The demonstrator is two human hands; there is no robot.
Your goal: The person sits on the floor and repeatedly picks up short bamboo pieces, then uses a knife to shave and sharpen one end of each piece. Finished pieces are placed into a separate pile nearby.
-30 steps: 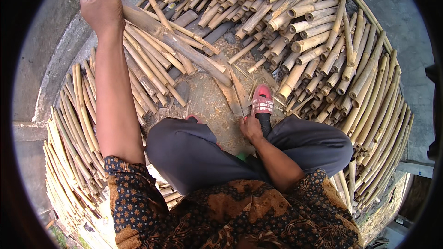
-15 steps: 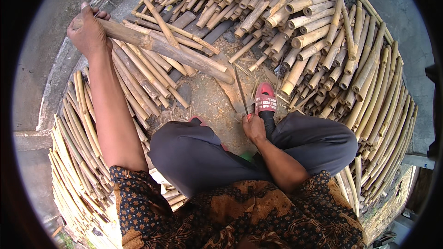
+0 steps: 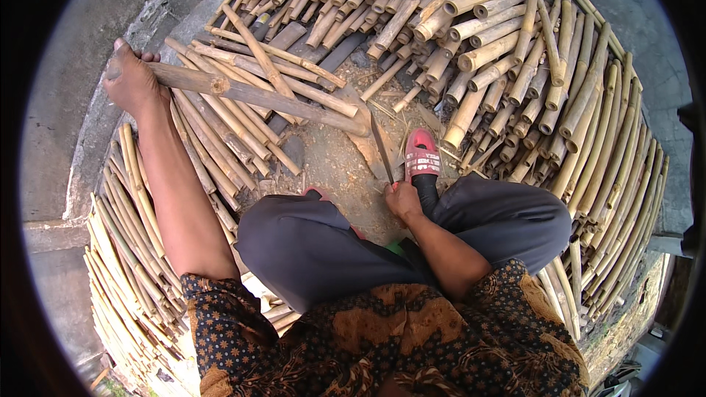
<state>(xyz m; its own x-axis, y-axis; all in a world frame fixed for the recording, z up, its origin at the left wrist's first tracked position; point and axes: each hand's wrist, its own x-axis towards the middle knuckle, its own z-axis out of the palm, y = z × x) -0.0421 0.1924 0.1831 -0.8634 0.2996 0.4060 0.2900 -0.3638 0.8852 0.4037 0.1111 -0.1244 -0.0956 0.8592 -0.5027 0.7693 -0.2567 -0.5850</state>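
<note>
My left hand, raised at the far left, is closed around one end of a thick brown bamboo pole. The pole slants down to the right, and its other end rests on a wooden block on the ground. My right hand, between my knees, grips a tool with a long, narrow dark blade. The blade points away from me, close to the pole's right end. Whether it is a saw or a large knife I cannot tell. My fingers hide most of the handle.
Cut bamboo poles are piled high ahead and to the right. More poles lie stacked on the left, with several loose ones beneath the held pole. A red shoe stands right of the blade. Grey walls rise at the sides.
The held bamboo pole and my left hand have shifted slightly, the pole's near end a little left. The blade now tilts more to the left, its tip closer to the pole's end.
</note>
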